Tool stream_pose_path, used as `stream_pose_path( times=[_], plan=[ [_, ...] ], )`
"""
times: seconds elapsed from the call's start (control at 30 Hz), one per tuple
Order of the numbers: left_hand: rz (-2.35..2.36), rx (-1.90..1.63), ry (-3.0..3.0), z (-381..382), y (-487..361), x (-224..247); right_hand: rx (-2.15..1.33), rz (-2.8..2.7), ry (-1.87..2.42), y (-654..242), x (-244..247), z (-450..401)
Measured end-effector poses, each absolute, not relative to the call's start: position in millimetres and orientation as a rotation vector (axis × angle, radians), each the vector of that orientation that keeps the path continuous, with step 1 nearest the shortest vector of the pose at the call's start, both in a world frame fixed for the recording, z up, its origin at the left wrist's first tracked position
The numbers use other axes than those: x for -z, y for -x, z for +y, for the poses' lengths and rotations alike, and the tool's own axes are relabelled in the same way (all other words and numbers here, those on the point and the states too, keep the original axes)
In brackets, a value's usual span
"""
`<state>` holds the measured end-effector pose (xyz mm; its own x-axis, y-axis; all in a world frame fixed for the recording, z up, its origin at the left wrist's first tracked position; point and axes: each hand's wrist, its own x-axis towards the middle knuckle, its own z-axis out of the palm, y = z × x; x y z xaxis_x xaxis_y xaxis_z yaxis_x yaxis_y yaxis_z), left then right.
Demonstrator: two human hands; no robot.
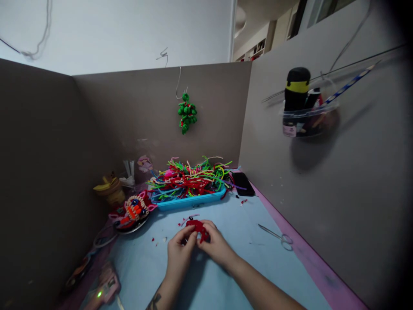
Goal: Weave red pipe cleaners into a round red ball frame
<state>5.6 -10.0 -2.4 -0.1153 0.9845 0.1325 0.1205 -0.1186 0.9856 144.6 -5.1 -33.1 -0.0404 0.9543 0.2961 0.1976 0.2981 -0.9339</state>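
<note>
Between my two hands, just above the blue table cover [258, 275], is a small red fuzzy piece [200, 230] that looks like knotted yarn or twisted fuzzy strands. My left hand [180, 247] pinches its left side with thumb and forefinger. On the right side, my right hand [217, 245] grips it with the thumb in front and fingers behind. A thin pale strand with a dark tip [191, 218] shows just beyond the piece; whether it is attached I cannot tell. Red scraps [153, 239] lie left of my hands.
A blue tray [193, 201] heaped with colourful strands stands behind. Scissors [279, 237] lie at right, a black phone [243, 184] at back right. Left are a plate of crocheted-looking pieces [137, 209] and a pink device [108, 282] with a green light. Grey panels [213, 107] enclose the table.
</note>
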Motion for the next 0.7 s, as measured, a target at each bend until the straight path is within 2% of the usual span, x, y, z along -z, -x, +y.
stream_pose_path(
  times=[0.23,0.37,0.53,0.7],
  plan=[
    [1.311,-1.361,-1.268,-8,-5,4,-0.322,-1.534,1.108,-148,26,-12],
    [1.333,-1.376,-1.274,-10,-6,3,-0.186,-1.749,0.973,-147,21,-18],
    [1.308,-1.383,-1.291,-13,-6,-4,-0.207,-1.839,0.895,-142,17,-23],
    [1.320,-1.400,-1.285,-12,-4,-8,-0.524,-1.767,0.882,-150,8,-24]
  ],
)
